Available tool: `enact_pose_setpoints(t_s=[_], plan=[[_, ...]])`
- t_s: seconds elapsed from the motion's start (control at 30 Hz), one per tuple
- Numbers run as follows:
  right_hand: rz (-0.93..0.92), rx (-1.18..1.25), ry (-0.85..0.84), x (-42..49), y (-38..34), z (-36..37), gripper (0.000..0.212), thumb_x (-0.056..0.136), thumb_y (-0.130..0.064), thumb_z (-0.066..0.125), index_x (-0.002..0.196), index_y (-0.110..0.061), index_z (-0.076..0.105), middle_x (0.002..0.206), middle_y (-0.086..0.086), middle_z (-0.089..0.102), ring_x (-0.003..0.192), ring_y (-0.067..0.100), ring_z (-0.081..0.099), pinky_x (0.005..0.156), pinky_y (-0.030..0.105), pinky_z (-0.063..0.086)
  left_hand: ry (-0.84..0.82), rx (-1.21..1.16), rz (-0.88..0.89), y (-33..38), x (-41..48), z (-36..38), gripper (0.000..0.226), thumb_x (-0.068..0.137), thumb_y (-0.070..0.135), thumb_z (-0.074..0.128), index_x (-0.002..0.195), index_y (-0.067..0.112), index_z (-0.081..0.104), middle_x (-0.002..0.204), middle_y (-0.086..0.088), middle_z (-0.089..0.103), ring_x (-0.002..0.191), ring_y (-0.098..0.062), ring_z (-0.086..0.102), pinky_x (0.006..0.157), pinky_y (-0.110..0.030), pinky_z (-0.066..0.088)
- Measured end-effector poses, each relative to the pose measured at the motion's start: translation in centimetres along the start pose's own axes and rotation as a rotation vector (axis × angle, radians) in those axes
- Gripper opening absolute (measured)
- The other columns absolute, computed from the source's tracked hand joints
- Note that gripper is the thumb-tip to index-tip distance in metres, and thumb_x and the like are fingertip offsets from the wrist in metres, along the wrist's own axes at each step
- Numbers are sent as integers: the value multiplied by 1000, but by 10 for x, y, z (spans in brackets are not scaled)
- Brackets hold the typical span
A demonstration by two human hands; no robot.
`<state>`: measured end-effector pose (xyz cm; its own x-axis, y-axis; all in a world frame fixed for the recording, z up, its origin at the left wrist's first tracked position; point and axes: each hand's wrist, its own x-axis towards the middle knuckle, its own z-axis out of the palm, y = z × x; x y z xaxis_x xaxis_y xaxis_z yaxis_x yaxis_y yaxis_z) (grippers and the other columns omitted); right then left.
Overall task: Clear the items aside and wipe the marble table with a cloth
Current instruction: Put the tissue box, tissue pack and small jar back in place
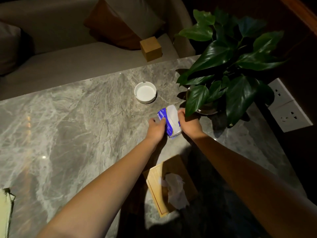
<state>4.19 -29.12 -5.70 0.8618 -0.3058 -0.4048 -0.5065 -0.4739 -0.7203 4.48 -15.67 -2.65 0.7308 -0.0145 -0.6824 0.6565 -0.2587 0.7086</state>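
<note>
A blue and white tissue pack (169,121) lies on the grey marble table (77,121), right of centre. My left hand (156,128) grips its left side with the thumb on top. My right hand (189,123) holds its right side, next to the plant. A white round ashtray (145,92) stands just beyond the pack. A wooden tissue box (169,183) with a tissue sticking out sits near the front edge, between my forearms. No cloth shows.
A potted plant (223,69) with large green leaves stands at the table's right, touching distance from my right hand. A small wooden cube (151,48) rests on the sofa (60,62) behind. Wall sockets (288,107) are at the right. A pale object (5,212) pokes in at the lower left.
</note>
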Motion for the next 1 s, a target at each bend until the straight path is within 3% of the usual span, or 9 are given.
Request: enact_pose_setpoints(t_s=[0.07,0.17,0.3,0.4,0.53,0.67,0.73,0.83,1.0], plan=[[-92,19,41,8,-7,-3,64,88,-56,41,124,-7,57,127,12,60,121,28,54,106,42,40,138,-67,59,4,12,-11,53,98,24,44,142,3,24,129,-12,47,112,-25,51,96,-29,38],[-134,20,-21,23,-39,-7,38,101,-31,42,132,-13,52,136,5,53,130,23,45,114,38,29,239,-118,50,15,42,-32,55,96,26,45,143,3,26,137,-21,46,126,-36,48,108,-45,36],[-209,-71,-174,53,-62,-2,41,103,-32,35,142,-21,43,145,4,47,133,22,43,114,34,29,234,-193,26,37,79,-50,52,97,32,40,140,3,33,140,-27,43,130,-39,42,107,-45,35],[-181,-20,-185,76,-71,8,48,100,-36,37,145,-18,41,151,5,41,140,21,35,117,33,23,190,-258,42,53,104,-56,57,90,45,39,135,10,42,132,-19,52,116,-30,53,102,-38,41],[-153,37,-180,99,-79,19,43,104,-20,38,145,-9,40,151,9,39,140,21,34,104,16,21,176,-232,74,37,168,-51,89,57,70,35,128,21,53,125,-11,59,113,-28,56,103,-47,43],[-154,45,-132,112,-75,25,39,103,-18,39,140,-8,47,143,10,50,131,21,45,88,12,29,111,-234,60,43,173,-41,92,51,73,34,123,20,56,125,-13,59,114,-30,57,103,-48,43],[-147,63,-124,111,-75,24,38,102,-17,40,138,-8,50,138,10,54,127,21,48,91,14,31,87,-252,70,42,178,-36,86,54,75,36,118,23,60,122,-11,61,113,-29,57,103,-48,42],[-135,84,-114,109,-73,21,38,102,-19,38,136,-12,53,135,9,57,126,21,50,107,29,36,73,-238,67,42,177,-31,84,54,76,34,117,27,61,123,-8,61,115,-27,56,105,-47,40],[-189,50,-89,106,-54,21,56,84,-48,31,120,-21,64,116,6,66,111,20,58,102,41,44,22,-263,76,32,164,-21,86,58,76,33,123,26,57,130,-9,56,118,-27,53,106,-48,39]])
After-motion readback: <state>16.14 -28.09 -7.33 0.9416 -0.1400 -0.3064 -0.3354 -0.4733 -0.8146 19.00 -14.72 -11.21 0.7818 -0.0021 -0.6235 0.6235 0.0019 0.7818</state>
